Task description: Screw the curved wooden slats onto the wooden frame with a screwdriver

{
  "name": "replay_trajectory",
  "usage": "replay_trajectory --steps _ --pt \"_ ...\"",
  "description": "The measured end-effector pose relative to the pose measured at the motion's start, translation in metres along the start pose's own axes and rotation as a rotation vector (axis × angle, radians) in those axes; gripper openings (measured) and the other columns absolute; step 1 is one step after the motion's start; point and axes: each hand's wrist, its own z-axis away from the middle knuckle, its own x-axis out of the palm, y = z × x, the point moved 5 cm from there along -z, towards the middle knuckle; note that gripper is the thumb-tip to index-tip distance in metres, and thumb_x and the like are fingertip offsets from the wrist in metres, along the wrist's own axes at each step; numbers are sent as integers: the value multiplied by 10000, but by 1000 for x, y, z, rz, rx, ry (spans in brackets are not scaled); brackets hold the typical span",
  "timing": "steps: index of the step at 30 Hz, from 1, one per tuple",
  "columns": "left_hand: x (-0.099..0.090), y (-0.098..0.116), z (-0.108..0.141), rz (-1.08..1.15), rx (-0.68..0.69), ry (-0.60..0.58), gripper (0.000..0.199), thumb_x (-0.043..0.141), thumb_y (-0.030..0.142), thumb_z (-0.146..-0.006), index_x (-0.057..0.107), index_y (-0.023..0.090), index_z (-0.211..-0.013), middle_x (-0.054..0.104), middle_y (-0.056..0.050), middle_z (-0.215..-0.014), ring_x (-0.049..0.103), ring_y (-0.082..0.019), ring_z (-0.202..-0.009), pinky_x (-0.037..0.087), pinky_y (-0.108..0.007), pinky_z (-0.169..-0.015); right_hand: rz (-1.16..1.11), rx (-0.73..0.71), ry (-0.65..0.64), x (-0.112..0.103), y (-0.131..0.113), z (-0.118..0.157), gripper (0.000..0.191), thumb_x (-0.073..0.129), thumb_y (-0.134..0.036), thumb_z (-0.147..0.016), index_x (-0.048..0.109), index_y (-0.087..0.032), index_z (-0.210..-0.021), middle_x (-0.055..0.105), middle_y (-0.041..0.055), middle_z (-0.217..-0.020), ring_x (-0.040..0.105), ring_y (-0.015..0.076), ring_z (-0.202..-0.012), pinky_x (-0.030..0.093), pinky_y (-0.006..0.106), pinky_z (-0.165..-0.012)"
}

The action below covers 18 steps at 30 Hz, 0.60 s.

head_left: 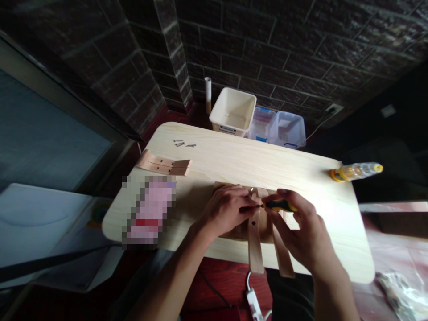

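Observation:
A brown wooden seat-like piece (234,232) lies on the pale table (234,156), with two long curved wooden strips (255,254) (284,261) across it, their ends reaching past the table's near edge. My right hand (306,227) grips a yellow and black screwdriver (280,205), held nearly level with its tip pointing left. My left hand (230,207) rests over the brown piece, its fingertips pressed together by the screwdriver's tip at the nearer strip. Whatever those fingertips pinch is too small to make out.
Loose screws (180,143) and a pair of curved wooden strips (165,165) lie at the table's left, near a blurred pink item (152,209). A clear bottle-shaped container (357,170) lies at right. Bins (233,109) stand beyond the far edge.

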Motion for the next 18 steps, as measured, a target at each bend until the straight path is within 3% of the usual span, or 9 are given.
replay_trajectory --steps 8,18 --pt "-2 1 -1 9 9 20 81 782 258 -986 832 259 -922 786 9 -894 708 -175 -832 516 -315 -786 6 -2 -3 1 -2 -3 541 696 -135 -1018 515 -314 -1496 818 73 -1256 841 187 -1085 716 274 -860" --pt "-2 0 0 25 2 27 41 806 269 -972 846 264 -968 784 3 -870 732 -189 -849 533 -323 -799 -10 -52 -34 4 -7 -3 597 668 -78 -1010 488 -324 -1524 781 96 -1287 812 225 -1129 730 375 -906"
